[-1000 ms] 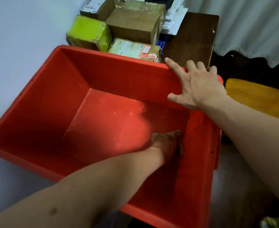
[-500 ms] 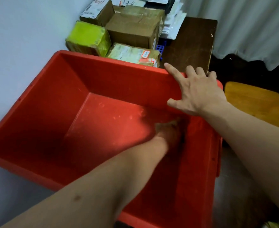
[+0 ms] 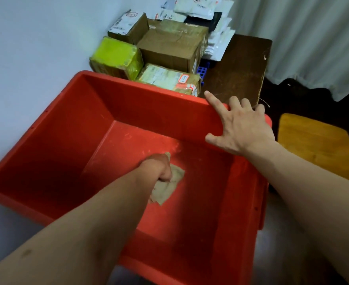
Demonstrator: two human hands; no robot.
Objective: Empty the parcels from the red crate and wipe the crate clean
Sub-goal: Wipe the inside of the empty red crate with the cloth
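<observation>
Parcels [image 3: 169, 48] in brown cardboard and yellow-green wrap sit stacked on the dark wooden table [image 3: 239, 68] behind the red plastic crate [image 3: 149, 108], whose near corner is cut off by the frame. Inside, the left hand [image 3: 156, 167] grips a crumpled beige cloth [image 3: 169, 187] against the scuffed floor, its fingers hidden beneath the knuckles. The right hand [image 3: 243, 130] lies splayed on the far right rim, some fingertips lost over the edge.

Dim, soft indoor light; edges bend, detail slightly blurred, perhaps motion.
</observation>
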